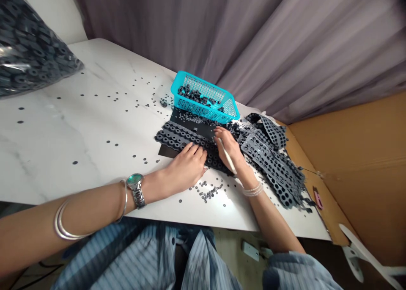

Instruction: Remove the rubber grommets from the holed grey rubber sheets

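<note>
Just in from the near edge of the desk (47,133), right of its middle, loose discs (210,193) lie scattered. Behind them is the dark strip (173,134), set with rows of rings, lying slantwise over a black mat (167,150). It looks light, soft and bendy, probably foam or rubber, hard to break but likely to tear at thin webs; its plain left end and long edges seem the best hold. The left hand (192,165) presses on it, fingers together and bent; whether it also pinches, I cannot tell. The right hand (233,144) is curled round a slim white tool (227,156), whose tip is hidden.

Toward the right edge, perforated sheets (269,165) are heaped, with cardboard (355,142) beyond that edge. Near the far edge stands a blue basket (176,89) of small dark pieces (193,95); a clear bag (28,48) bulges at far left. A grey curtain (222,31) hangs behind.
</note>
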`<state>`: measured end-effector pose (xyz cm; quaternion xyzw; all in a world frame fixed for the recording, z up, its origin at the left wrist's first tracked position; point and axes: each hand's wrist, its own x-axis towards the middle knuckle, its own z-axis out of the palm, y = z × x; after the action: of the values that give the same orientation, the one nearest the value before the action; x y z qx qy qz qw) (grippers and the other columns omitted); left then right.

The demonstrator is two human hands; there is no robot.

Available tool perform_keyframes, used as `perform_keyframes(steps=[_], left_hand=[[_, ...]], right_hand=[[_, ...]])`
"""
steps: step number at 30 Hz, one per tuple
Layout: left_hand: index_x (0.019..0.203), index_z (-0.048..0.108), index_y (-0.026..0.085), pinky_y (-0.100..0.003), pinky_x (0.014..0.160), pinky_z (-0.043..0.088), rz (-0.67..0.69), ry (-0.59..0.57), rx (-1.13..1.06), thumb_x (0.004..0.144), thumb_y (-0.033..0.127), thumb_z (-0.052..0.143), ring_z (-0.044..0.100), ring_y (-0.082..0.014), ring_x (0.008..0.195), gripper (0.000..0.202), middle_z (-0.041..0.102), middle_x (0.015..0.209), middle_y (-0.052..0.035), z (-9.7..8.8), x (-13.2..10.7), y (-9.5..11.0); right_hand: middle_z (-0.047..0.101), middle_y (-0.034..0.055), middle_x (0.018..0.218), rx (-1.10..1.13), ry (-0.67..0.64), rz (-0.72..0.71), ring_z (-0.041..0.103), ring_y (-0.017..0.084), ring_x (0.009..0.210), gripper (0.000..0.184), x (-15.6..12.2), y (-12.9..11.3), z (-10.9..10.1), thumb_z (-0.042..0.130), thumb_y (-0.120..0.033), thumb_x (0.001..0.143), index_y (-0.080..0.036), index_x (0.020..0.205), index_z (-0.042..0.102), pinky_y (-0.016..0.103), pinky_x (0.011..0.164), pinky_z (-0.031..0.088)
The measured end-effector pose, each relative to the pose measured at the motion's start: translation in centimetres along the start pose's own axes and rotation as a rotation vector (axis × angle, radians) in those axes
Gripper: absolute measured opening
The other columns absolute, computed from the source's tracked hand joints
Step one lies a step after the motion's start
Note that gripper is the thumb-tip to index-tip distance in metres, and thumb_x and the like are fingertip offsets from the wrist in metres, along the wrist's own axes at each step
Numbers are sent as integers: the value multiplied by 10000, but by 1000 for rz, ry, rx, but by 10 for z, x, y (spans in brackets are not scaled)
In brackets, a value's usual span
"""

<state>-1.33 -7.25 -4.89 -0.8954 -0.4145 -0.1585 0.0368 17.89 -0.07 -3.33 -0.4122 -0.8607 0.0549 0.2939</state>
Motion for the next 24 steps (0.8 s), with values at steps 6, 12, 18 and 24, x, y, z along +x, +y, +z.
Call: perform_keyframes(steps=[6, 12, 18, 24], left_hand=[[1243, 595, 13, -467, 1102, 346, 35, 19, -35, 996, 275, 400, 525, -302, 1247, 410, 617, 1288, -209, 1, 0, -1], [1311, 546, 0, -436, 1131, 319, 68, 55, -26, 1001, 258, 400, 508, -283, 1281, 429, 605, 1320, -208, 3, -1, 2], [1233, 590, -10, -440, 1053, 390, -34, 48, -30, 972, 307, 463, 550, -302, 1176, 430, 644, 1199, -212, -3, 1, 2], [1222, 607, -3, -444, 1056, 383, -61, 22, 8, 970, 334, 459, 535, -312, 1190, 446, 643, 1208, -203, -2, 1, 2]], right_hand=[[647, 132, 1280, -24, 106, 116, 512, 268, 1336, 182, -1, 19, -7, 471, -350, 964, -225, 1010, 594, 510, 1095, 440], [692, 110, 1171, 54, 53, 116, 559, 251, 1274, 155, 1, 6, -5, 519, -328, 955, -222, 955, 633, 459, 1068, 470], [688, 92, 1164, 174, -77, 26, 590, 218, 1235, 127, -1, -13, 0, 530, -298, 963, -230, 991, 634, 411, 1050, 488], [658, 112, 1255, 151, -128, 2, 574, 232, 1268, 136, -2, -11, 6, 510, -290, 976, -225, 1011, 625, 443, 1064, 480]])
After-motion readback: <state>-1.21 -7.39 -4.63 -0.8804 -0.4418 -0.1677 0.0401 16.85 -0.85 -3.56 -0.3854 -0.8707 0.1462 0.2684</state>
